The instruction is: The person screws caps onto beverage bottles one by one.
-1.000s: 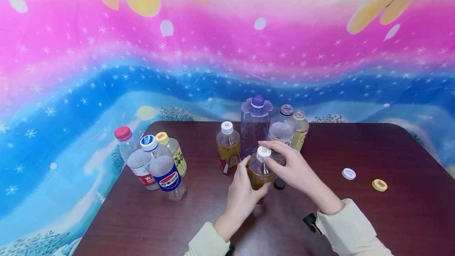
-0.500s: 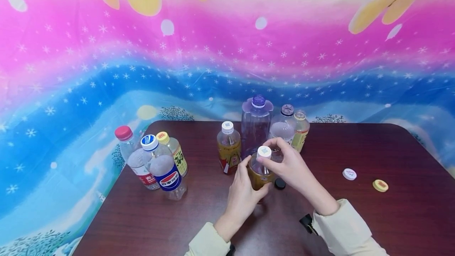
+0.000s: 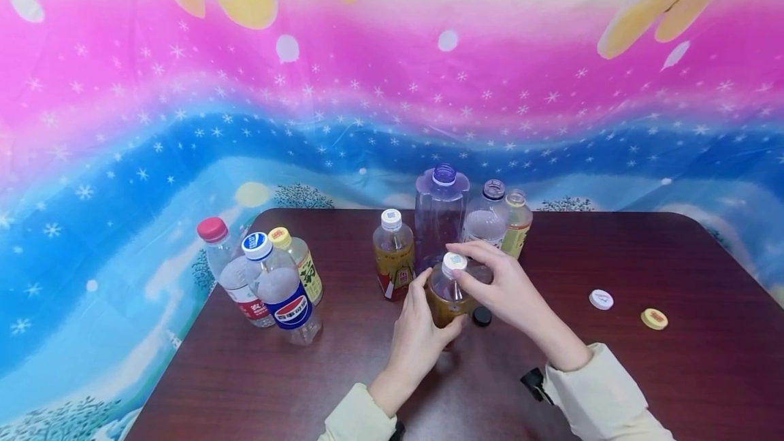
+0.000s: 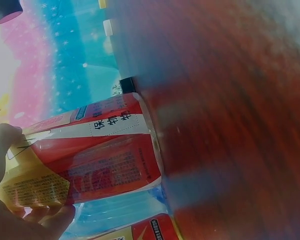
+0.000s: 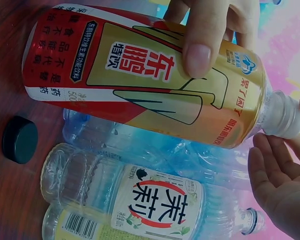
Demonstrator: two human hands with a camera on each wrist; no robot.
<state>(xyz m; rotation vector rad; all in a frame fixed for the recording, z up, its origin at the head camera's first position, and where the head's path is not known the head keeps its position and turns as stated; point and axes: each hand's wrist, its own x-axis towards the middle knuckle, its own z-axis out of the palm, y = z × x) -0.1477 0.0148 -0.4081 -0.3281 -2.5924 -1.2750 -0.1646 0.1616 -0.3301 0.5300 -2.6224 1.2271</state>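
A clear bottle (image 5: 155,75) with a gold and red label stands upright near the table's middle. My left hand (image 3: 418,329) grips its side, thumb in front and fingers round the far side. On top is a white bottle cap (image 3: 454,264), which my right hand (image 3: 505,286) pinches between thumb and fingers. In the right wrist view the cap sits at the bottle's neck, partly covered by the fingers. A matching white-capped bottle (image 3: 394,257) stands just left of the held one.
Behind the hands stand an uncapped purple bottle (image 3: 441,213) and two more uncapped bottles, one with a white label (image 5: 160,202). Capped bottles, including a Pepsi bottle (image 3: 288,301), are at left. Loose caps lie around: black (image 3: 482,316), white (image 3: 601,299), yellow (image 3: 654,319).
My right hand turned and its fingers bent closer round the cap half a second ago; now it is turned back, fingers reaching farther over. The left hand and bottle stay in place.
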